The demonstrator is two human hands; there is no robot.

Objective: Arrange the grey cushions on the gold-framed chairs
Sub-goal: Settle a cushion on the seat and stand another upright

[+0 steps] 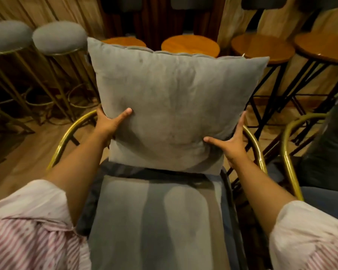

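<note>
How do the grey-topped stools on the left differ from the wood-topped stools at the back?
The grey-topped stools have padded fabric seats; the wood-topped stools have bare, glossy orange-brown seats. The grey-topped ones stand on gold legs with ring footrests, the wood-topped ones on thin black legs with straight crossbars. Both kinds have round seats, are tall, and stand along the curtain.

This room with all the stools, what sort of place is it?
Probably a bar, cafe or lounge. Round wooden-topped stools on black legs stand in a row, grey padded stools on gold legs stand beside them, and gold-framed chairs hold a grey cushion, which both hands grip.
</note>
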